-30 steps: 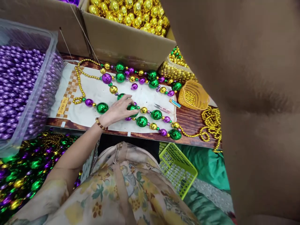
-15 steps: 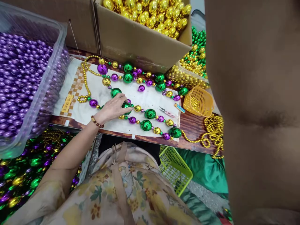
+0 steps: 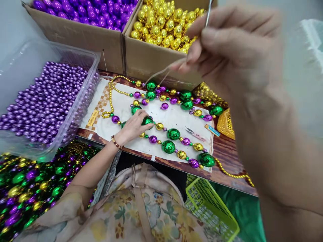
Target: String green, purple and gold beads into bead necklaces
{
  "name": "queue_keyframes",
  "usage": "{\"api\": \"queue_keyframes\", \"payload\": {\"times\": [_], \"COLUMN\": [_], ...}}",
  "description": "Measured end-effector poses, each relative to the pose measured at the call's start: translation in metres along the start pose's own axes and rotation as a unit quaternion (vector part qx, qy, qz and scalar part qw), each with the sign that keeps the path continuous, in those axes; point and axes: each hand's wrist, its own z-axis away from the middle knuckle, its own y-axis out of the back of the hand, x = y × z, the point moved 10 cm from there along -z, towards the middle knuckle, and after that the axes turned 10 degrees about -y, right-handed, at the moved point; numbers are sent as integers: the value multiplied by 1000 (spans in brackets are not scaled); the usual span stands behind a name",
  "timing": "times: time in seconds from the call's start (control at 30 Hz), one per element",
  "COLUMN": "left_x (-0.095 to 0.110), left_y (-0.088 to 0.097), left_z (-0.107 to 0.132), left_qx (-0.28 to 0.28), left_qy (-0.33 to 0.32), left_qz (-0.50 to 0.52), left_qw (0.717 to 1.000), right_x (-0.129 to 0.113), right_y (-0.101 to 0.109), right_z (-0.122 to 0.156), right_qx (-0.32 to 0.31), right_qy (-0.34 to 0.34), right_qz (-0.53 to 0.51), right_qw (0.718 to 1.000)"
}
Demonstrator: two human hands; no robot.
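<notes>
My left hand point(image 3: 132, 126) rests on the white cloth point(image 3: 174, 117), fingers curled round a large green bead point(image 3: 147, 120) of the bead strand point(image 3: 176, 137). That strand of green, gold and purple beads loops across the cloth. My right hand point(image 3: 234, 43) is raised close to the camera, blurred, with thumb and fingers pinched on a thin metal needle point(image 3: 208, 11). A pale thread point(image 3: 161, 72) runs from the pinch down toward the beads near the boxes.
A clear tub of purple beads point(image 3: 47, 97) stands at left. Cardboard boxes of purple beads point(image 3: 85, 10) and gold beads point(image 3: 161, 23) stand behind. Small scissors point(image 3: 195, 134) lie on the cloth. An orange basket point(image 3: 225, 124), a green basket point(image 3: 212, 208) and finished necklaces point(image 3: 30, 188) surround.
My right arm, which blocked the right side of the view, has lifted so the hand pinching the needle shows. The view shifted up and left. My left hand stays on the green bead.
</notes>
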Motion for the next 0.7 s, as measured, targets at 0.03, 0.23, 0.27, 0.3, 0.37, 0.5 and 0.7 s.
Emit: {"api": "queue_keyframes", "payload": {"times": [0.03,0.23,0.27,0.3,0.37,0.5,0.7], "left_x": [7,15,3,-11,-46,-109,-110], "left_y": [-1,13,29,48,87,117,98], "left_z": [2,16,20,25,40,56,29], "left_qx": [13,118,167,221,326,407,374], "left_qy": [-11,-46,-30,-11,30,114,114], "left_qz": [7,17,11,11,57,289,289], "left_qw": [1000,992,985,975,943,859,874], "right_x": [-16,-40,-36,-32,-24,-1,32], "right_y": [12,52,55,57,55,48,37], "right_z": [5,33,34,34,33,29,23], "right_qx": [60,177,165,154,142,183,184], "right_qy": [61,311,333,349,355,314,286], "right_qz": [-35,-275,-310,-333,-330,-293,-341], "right_qw": [996,892,875,862,863,884,876]}}
